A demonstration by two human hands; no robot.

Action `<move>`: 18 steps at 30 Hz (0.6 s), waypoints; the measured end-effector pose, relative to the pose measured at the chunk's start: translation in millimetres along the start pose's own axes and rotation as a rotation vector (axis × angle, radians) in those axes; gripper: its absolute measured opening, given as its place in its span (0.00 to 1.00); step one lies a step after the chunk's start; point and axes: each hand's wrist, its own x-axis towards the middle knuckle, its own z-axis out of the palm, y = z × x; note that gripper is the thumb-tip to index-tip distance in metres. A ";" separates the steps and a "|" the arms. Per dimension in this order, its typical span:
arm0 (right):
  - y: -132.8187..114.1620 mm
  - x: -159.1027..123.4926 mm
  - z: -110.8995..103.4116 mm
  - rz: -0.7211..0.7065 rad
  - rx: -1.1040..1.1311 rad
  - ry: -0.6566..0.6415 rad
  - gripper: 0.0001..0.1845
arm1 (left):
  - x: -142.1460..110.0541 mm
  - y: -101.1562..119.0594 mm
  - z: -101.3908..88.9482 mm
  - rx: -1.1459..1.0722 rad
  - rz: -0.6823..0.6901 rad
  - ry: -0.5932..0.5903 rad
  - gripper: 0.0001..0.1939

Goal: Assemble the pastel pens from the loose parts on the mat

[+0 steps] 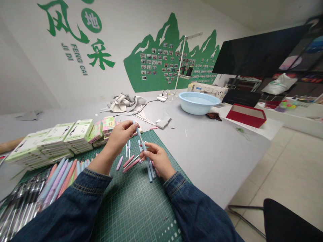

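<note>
A light blue pen (140, 136) slants between my two hands above the green cutting mat (126, 201). Its upper end is pinched by the fingers of my left hand (123, 132). Lower down, my right hand (157, 158) grips the blue lower part, and a pale stretch shows between the two grips. Under and beside the hands lie loose pen parts: a purple piece (119, 163), pink pieces (128, 160) and blue pieces (149, 173). My right hand partly covers some of these.
Stacked boxes (58, 137) stand at the left, with rows of coloured pens (60, 178) and black-and-clear pens (20, 198) in front. Farther back are grey cloth (123, 102), a blue basin (199, 104), a sewing machine (208, 89) and a red box (246, 115). A black chair (290, 222) stands at right.
</note>
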 end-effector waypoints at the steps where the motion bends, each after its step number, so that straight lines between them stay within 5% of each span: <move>1: -0.1 -0.1 0.3 0.005 -0.002 -0.001 0.17 | -1.4 -0.8 0.7 0.012 0.010 -0.011 0.13; 10: -3.6 -1.5 5.3 0.012 0.040 0.022 0.18 | -17.3 -5.2 3.5 0.234 0.053 -0.056 0.14; 18: -7.3 -4.2 9.1 0.019 0.055 0.044 0.14 | -28.7 -7.8 8.4 0.173 0.049 -0.056 0.14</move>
